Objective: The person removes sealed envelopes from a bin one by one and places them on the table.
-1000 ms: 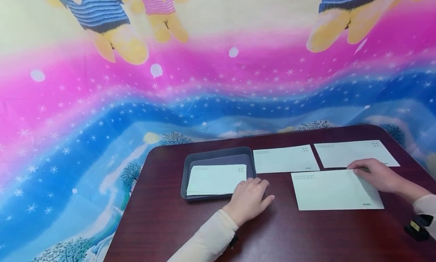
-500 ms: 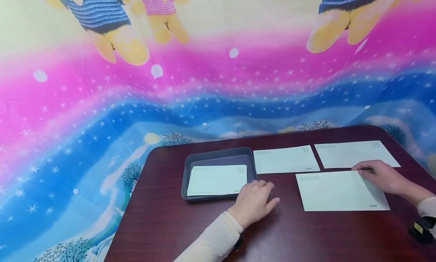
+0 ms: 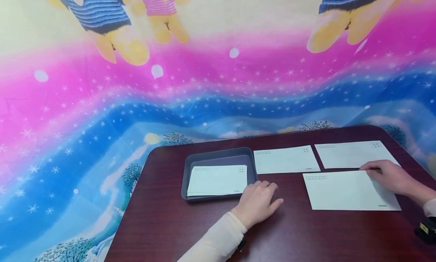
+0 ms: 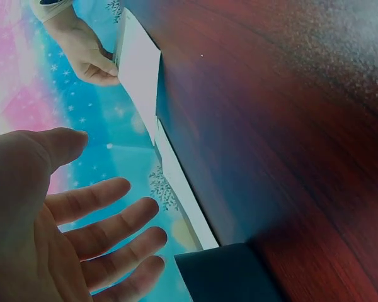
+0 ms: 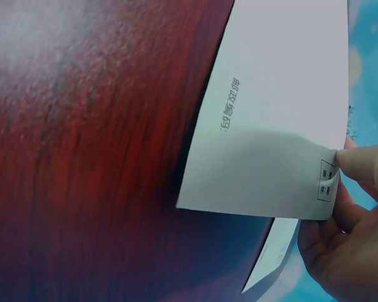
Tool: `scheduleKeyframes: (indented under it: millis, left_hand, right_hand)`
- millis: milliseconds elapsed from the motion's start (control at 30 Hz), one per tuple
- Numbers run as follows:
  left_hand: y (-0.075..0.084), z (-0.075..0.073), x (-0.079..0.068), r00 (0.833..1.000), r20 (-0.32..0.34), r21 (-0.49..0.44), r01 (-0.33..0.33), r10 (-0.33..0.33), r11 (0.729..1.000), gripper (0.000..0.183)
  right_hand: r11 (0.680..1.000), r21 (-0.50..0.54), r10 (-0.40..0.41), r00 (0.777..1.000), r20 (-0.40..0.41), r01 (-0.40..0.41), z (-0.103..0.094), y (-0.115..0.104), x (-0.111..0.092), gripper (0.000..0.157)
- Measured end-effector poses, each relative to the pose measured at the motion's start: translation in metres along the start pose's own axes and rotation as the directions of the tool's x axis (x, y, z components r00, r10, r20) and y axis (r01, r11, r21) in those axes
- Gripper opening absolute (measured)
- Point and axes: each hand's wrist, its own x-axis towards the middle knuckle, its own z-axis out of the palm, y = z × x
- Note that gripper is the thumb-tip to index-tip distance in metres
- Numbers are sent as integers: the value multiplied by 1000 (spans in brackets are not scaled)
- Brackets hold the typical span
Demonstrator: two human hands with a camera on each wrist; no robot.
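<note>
My right hand point(image 3: 388, 175) pinches a white envelope point(image 3: 347, 190) by its far edge near the upper right corner. Thumb on top, fingers beneath, as the right wrist view shows; the stamp box beside the thumb and a line of print are visible on the envelope point(image 5: 264, 126). My left hand point(image 3: 257, 203) hovers by the near right corner of a dark grey tray point(image 3: 218, 155), and in the left wrist view its fingers point(image 4: 113, 226) are spread and relaxed with nothing in them. Inside the tray lies a small stack of white envelopes point(image 3: 218, 180).
Two more envelopes lie in a row at the back of the dark wooden table point(image 3: 170, 224): one envelope point(image 3: 286, 159) beside the tray, another envelope point(image 3: 355, 154) farther right. Behind the table hangs a colourful printed cloth point(image 3: 204, 84).
My right hand has shifted to the right, carrying the envelope along with it. The left hand has drifted slightly right and nearer, away from the tray. The tray and other envelopes stay put.
</note>
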Motion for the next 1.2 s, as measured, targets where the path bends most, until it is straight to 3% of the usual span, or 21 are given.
scheduleKeyframes:
  millis: [433, 667, 1200]
  left_hand:
    - [4, 1, 4, 1000, -9, 12, -12, 12, 1000, 32]
    - [10, 4, 7, 999, 34, 1, -3, 3, 1000, 34]
    - [20, 0, 12, 998, 55, 20, -7, 6, 1000, 34]
  right_hand:
    - [998, -48, 44, 999, -13, -45, 1, 12, 1, 14]
    - [995, -67, 74, 997, -21, -75, 3, 23, -1, 15]
    - [992, -80, 87, 992, -93, -94, -4, 37, -3, 15]
